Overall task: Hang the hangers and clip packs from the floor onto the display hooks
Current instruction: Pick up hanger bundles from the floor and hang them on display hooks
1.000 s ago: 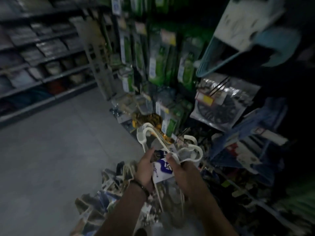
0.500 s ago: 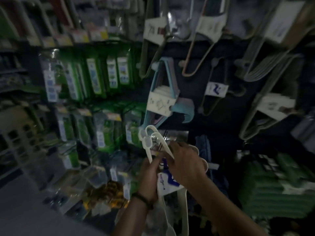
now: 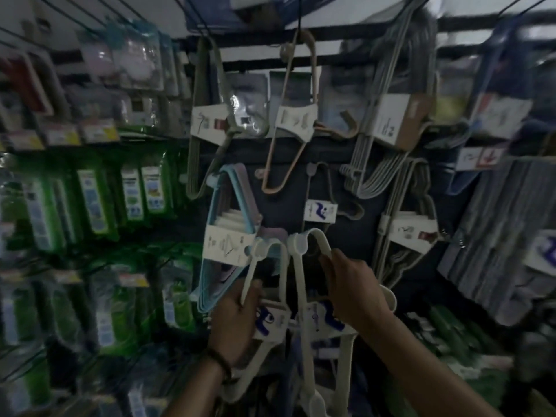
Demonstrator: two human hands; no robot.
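1. The left hand (image 3: pixel 237 314) is raised in front of the display, fingers curled around the neck of one white hanger pack (image 3: pixel 264 284), whose hook points up.
2. The right hand (image 3: pixel 355 287) reaches up beside it, fingers clamped on the hook of a second white hanger pack (image 3: pixel 304 296).
3. Both packs are held side by side just below the hanging blue hanger set (image 3: pixel 228 212), in front of the dark display panel (image 3: pixel 285 194).
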